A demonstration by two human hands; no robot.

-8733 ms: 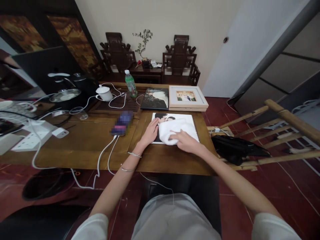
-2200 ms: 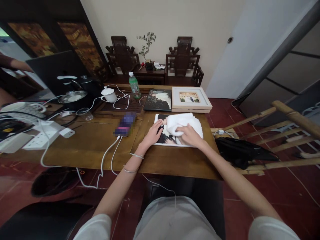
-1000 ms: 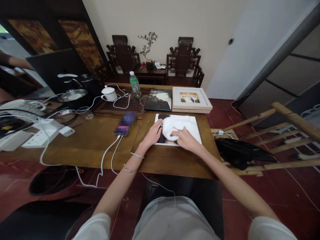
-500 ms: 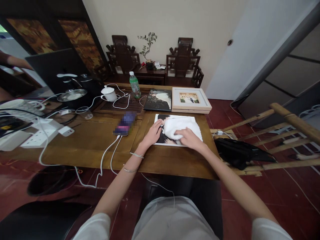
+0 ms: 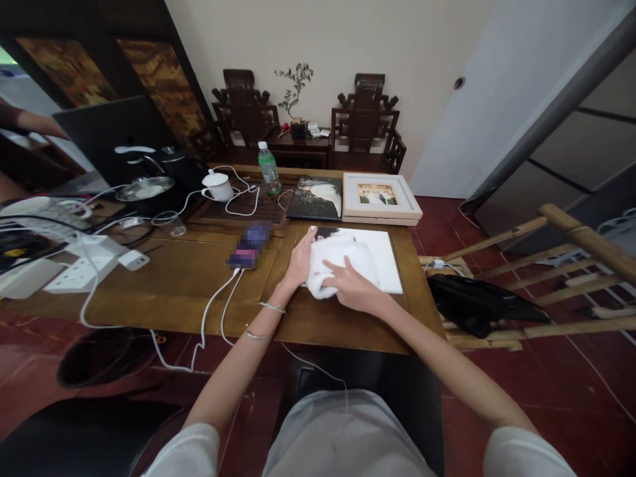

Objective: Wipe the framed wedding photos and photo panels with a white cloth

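A fluffy white cloth (image 5: 366,257) lies bunched on a white-edged photo panel (image 5: 391,260), which rests flat on the wooden table. My right hand (image 5: 356,286) presses down on the cloth and holds it, some fingers spread over its top and others tucked at its near side. Along the panel's left edge, my left hand (image 5: 299,258) lies with its fingers stretched out, beside the cloth. The cloth hides much of the printed picture; part of a dark-haired figure shows at the top left, and the right side is white.
Behind the panel lie a dark photo panel (image 5: 314,199) and a white-framed picture (image 5: 380,211). A charging phone (image 5: 248,246), a green-labelled bottle (image 5: 269,169), a lidded white cup (image 5: 217,186) and a power strip (image 5: 87,268) with cables occupy the left. A bamboo rack (image 5: 501,242) stands right.
My right hand and the cloth have moved left and nearer to me over the panel, uncovering its right side. The left hand has shifted slightly left, to the panel's edge.
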